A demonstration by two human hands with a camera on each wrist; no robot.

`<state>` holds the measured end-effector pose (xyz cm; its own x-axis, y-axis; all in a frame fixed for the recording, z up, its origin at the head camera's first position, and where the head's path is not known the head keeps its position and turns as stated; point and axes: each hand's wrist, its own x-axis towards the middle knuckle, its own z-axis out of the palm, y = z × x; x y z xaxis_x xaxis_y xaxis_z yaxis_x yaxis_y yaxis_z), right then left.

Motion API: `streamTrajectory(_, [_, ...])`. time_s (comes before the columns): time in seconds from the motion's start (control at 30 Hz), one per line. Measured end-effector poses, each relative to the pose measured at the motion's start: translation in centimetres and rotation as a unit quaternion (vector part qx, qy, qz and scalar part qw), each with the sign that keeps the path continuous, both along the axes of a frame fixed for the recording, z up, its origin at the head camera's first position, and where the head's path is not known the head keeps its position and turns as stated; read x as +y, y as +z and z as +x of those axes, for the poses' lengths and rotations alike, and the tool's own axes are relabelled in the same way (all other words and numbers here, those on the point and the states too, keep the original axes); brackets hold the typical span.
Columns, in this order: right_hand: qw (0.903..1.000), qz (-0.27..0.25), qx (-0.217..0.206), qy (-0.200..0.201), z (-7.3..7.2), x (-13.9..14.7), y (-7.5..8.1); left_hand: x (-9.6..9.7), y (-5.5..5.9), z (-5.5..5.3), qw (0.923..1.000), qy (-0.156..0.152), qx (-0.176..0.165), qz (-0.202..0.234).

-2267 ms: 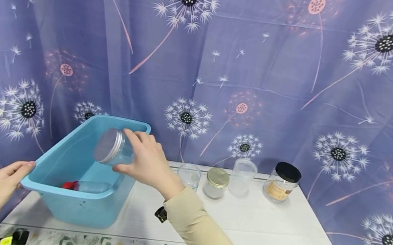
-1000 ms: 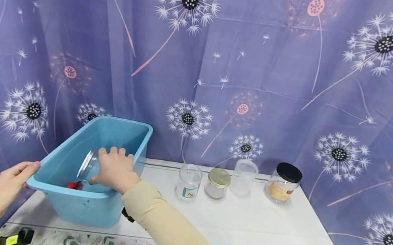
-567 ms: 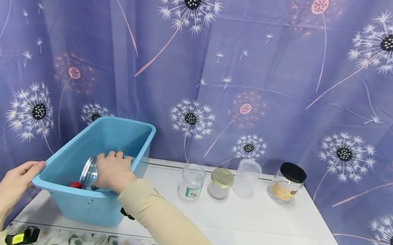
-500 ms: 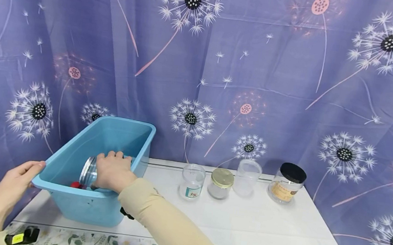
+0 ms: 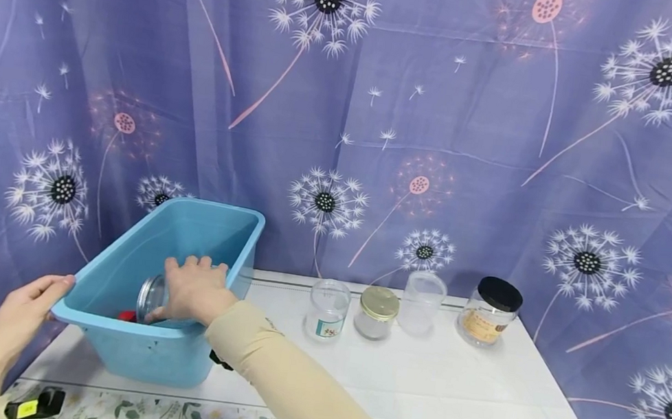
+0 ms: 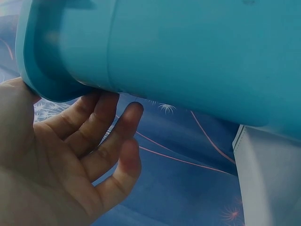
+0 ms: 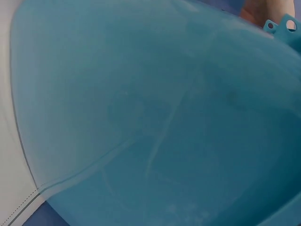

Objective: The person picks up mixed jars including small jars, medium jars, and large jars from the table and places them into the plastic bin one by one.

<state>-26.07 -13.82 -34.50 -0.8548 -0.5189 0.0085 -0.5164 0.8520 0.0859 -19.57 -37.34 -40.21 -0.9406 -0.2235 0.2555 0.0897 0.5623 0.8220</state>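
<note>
At the left stands a blue plastic bin (image 5: 169, 367). My left hand (image 5: 19, 312) grips its near-left corner, thumb over the rim and fingers (image 6: 94, 127) curled beneath it. My right hand (image 5: 196, 290) is down inside the bin, fingers spread above a clear jar with a silver lid (image 5: 145, 298). The jar lies on its side, lid toward the left, and the thumb overlaps its lower edge. A gap shows between the upper fingers and the jar. Beside the lid a red cap (image 5: 127, 316) peeks out, its clear bottle hidden by the jar and the bin wall.
Along the back of the white table (image 5: 415, 384) stand a clear jar with a green label (image 5: 328, 312), a jar with a gold lid (image 5: 377, 311), a frosted clear cup (image 5: 423, 302) and a black-lidded jar (image 5: 489, 313). A patterned purple curtain (image 5: 387, 91) hangs behind.
My right hand has carried the silver-lidded jar down into the bin and laid it by the red cap; its fingers have since loosened and risen slightly. The left hand keeps its hold.
</note>
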Motion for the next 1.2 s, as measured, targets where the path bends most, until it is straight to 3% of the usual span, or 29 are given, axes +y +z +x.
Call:
streamTrajectory(0.37, [0.9998, -0.005, -0.012, 0.016, 0.1, 0.6, 0.1, 0.0, 0.0, 0.0, 0.9999, -0.005, 0.001, 0.009])
streamTrajectory(0.7, [0.9954, -0.087, -0.019, 0.034, 0.6, 2.7, 1.1, 0.0, 0.0, 0.0, 1.0000, -0.002, 0.004, 0.005])
streamTrajectory(0.83, [0.9866, -0.151, -0.006, 0.062, 0.6, 4.6, 1.5, 0.1, 0.1, -0.1, 1.0000, 0.001, -0.002, 0.000])
streamTrajectory(1.2, [0.9474, -0.302, 0.045, 0.096, 0.4, 11.2, 1.3, 0.0, 0.0, -0.1, 0.9998, -0.008, -0.007, 0.016])
